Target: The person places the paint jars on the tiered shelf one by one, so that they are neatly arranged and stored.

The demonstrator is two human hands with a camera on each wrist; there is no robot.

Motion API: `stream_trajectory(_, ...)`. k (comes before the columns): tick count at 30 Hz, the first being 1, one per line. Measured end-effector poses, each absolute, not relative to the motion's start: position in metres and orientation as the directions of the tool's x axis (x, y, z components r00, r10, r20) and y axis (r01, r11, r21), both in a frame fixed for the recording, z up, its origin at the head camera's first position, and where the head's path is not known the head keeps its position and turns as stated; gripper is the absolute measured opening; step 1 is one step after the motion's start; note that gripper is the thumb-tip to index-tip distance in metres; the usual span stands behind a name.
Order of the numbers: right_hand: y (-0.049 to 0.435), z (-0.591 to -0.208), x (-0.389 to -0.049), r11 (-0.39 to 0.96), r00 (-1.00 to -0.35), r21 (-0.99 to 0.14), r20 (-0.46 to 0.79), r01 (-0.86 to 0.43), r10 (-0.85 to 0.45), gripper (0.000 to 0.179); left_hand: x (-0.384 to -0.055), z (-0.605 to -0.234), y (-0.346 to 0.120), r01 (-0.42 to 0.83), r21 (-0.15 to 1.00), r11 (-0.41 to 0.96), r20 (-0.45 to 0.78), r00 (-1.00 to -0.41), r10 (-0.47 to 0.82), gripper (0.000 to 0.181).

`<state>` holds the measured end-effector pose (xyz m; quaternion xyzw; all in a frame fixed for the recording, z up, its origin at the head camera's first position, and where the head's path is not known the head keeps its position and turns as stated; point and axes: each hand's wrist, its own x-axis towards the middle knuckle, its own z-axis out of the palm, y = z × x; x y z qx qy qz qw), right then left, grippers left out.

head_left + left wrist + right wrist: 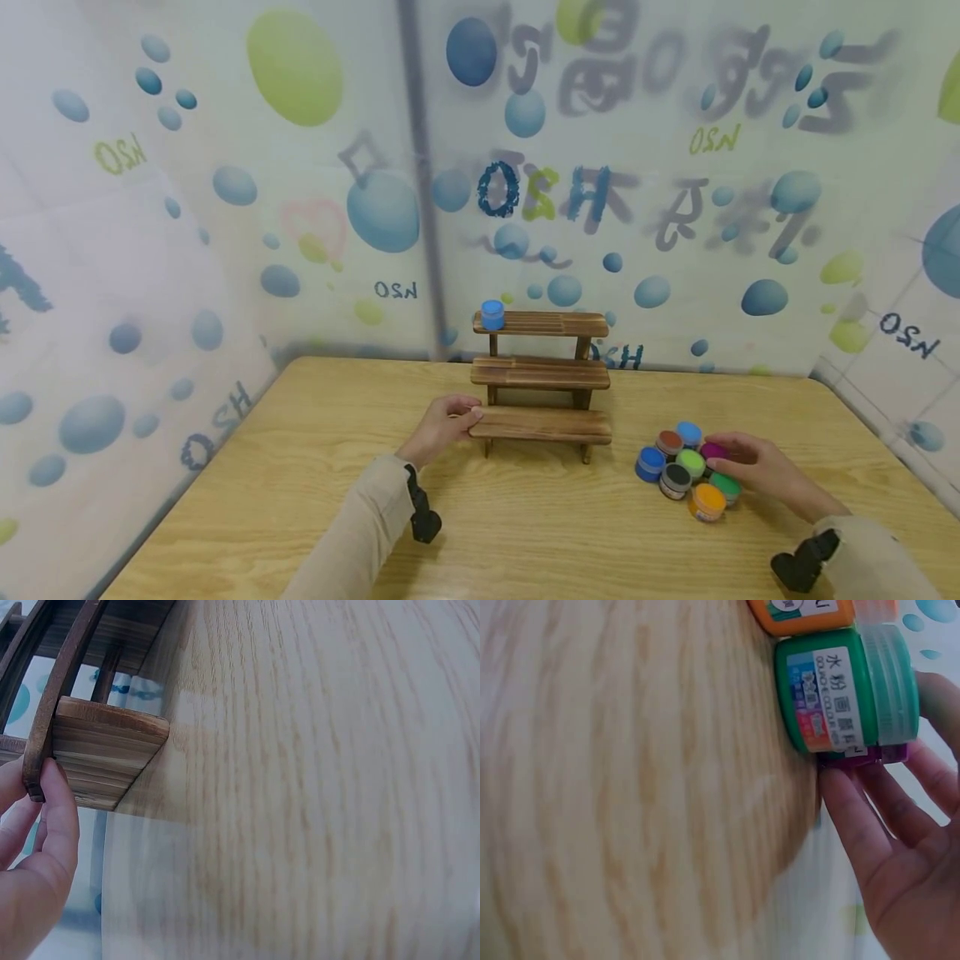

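A three-step wooden shelf rack (540, 423) stands at the middle back of the table. With thumb and fingers, my left hand (438, 429) holds the left end of its lowest step; the left wrist view shows the fingertips on the dark side piece (43, 739). To the right, my right hand (768, 473) has its fingers about a purple gouache jar (713, 452), at the right side of a cluster of jars. In the right wrist view a green gouache jar (825, 697) hides most of the purple one. One light blue jar (492, 315) sits on the top step's left end.
Around the purple jar stand an orange jar (707, 502), a black jar (676, 481), a dark blue jar (650, 464), a brown jar (669, 442), a light green jar (690, 464) and another light blue jar (688, 433). A patterned curtain (337, 317) hangs behind the wooden table (525, 533).
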<state>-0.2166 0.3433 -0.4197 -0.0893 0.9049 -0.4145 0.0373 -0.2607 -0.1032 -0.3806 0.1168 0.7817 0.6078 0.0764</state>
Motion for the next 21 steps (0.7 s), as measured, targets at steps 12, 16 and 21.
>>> stream_trajectory(12,0.3405,-0.4205,-0.2171,0.606,-0.982,-0.794,-0.084,-0.037,-0.171,0.052,-0.2617,-0.3828,-0.1043,0.094,0.965,0.243,0.027,-0.964,0.266,0.028)
stream_trajectory(16,0.3392,-0.4187,-0.2165,0.621,-0.983,-0.783,-0.073,-0.046,-0.166,0.051,-0.2612,-0.3817,-0.1036,0.09,0.967,0.237,0.027,-0.966,0.257,0.028)
stream_trajectory(21,0.3391,-0.4181,-0.2158,0.626,-0.985,-0.779,-0.079,-0.036,-0.154,0.052,-0.2606,-0.3807,-0.1025,0.083,0.968,0.237,0.019,-0.966,0.258,0.027)
